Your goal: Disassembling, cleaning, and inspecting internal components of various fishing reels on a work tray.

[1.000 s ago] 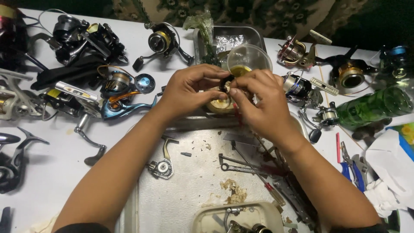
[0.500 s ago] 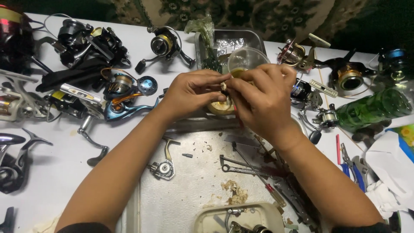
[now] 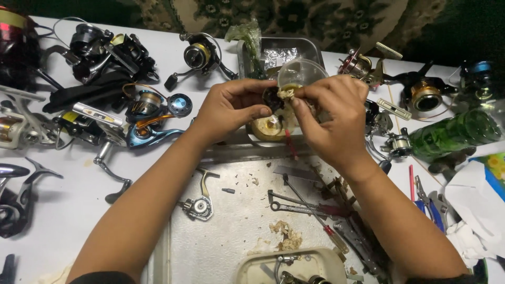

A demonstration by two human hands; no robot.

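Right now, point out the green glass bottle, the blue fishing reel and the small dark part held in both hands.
green glass bottle point(image 3: 455, 134), head view, middle of its body.
blue fishing reel point(image 3: 150, 118), head view, on its body.
small dark part point(image 3: 273, 97), head view, its exposed face between the fingertips.

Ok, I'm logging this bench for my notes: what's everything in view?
reels: about a dozen, black, silver, blue, gold; spread over the white table, left and right
small part: one, dark; between both hands
tub: one, clear; behind the hands
pan: one, metal; top centre
bottle: one, green; lying right
tray: one, silver; centre
wrench: one, grey; on tray
pliers: one, blue-handled; right
left hand: pinching the part
right hand: pinching the part
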